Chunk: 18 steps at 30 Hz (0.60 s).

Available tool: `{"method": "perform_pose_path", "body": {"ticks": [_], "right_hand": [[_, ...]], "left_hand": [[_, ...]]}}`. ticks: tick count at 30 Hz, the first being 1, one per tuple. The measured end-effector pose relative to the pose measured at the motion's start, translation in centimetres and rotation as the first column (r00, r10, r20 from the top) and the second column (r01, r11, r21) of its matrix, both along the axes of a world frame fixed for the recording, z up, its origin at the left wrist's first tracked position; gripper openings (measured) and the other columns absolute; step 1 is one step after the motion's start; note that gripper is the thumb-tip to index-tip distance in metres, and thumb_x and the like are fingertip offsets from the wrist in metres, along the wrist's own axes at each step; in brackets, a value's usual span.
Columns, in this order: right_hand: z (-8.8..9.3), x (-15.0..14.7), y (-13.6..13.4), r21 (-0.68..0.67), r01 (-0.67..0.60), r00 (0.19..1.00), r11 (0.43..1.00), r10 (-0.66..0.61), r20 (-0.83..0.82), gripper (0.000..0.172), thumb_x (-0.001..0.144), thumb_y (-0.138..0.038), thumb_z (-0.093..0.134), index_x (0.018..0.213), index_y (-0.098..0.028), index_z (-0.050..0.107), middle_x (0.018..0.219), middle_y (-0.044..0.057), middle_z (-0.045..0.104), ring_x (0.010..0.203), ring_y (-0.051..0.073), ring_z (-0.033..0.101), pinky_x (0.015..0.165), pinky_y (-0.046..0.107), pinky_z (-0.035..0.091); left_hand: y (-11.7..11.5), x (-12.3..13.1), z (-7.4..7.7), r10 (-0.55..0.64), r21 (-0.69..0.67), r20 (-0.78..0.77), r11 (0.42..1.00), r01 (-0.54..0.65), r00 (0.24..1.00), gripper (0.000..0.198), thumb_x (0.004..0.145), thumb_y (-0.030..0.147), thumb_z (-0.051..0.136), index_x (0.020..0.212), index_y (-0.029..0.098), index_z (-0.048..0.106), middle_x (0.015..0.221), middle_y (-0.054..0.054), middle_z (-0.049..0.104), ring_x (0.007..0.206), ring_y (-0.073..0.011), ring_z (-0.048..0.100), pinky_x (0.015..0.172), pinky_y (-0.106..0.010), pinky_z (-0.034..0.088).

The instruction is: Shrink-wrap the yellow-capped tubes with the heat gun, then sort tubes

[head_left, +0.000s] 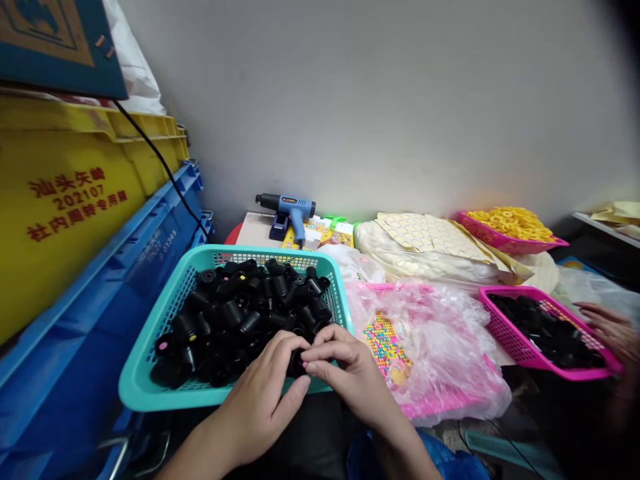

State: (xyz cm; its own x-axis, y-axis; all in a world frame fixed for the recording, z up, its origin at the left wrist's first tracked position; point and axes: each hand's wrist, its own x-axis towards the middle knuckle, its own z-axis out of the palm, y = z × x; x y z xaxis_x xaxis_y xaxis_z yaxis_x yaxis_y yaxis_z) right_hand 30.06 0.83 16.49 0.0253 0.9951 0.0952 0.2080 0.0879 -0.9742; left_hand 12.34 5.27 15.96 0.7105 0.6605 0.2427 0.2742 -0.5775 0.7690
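Observation:
My left hand (pixel 263 387) is closed around a black plastic cylinder (pixel 296 364) at the front edge of a teal basket (pixel 195 400). With thumb and forefinger, my right hand (pixel 345 365) pinches a small pink bead (pixel 305 365) against the cylinder's end. Many similar black cylinders (pixel 250 323) fill the basket, and a few show a pink or yellow dot in the end. To the right, small multicoloured beads (pixel 383 339) lie in clear plastic film (pixel 445 340) over a pink tray (pixel 440 403).
A blue heat gun (pixel 297 212) stands behind the teal basket. Stacked yellow (pixel 75 160) and blue crates (pixel 90 333) rise at left. At right are a pink basket of black parts (pixel 545 333), a tray of yellow rings (pixel 510 223) and another person's hand (pixel 610 330).

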Motion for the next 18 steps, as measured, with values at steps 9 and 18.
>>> {"method": "perform_pose_path", "body": {"ticks": [9,18], "right_hand": [[-1.2,-0.6,0.7,-0.095,-0.343,0.773,0.935,0.223,-0.594,0.052,0.069,-0.035,0.079,0.109,-0.024,0.049,0.104,0.001,0.049,0.096,0.014,0.049,0.083,0.025,0.039],[-2.7,-3.2,0.3,-0.004,-0.236,0.632,0.972,0.15,-0.76,0.058,0.067,-0.039,0.081,0.111,-0.024,0.046,0.097,0.0,0.048,0.085,0.011,0.047,0.073,0.021,0.039]], "left_hand": [[-0.4,0.6,-0.2,-0.105,0.109,0.164,0.99,0.088,0.981,0.029,0.091,0.016,0.039,0.118,0.027,0.04,0.107,-0.004,0.053,0.1,-0.018,0.055,0.085,-0.03,0.048],[-0.1,1.3,0.2,-0.147,-0.019,0.231,0.988,0.155,0.962,0.015,0.09,0.024,0.041,0.104,0.026,0.046,0.1,-0.001,0.053,0.093,-0.0177,0.053,0.08,-0.029,0.045]]}}
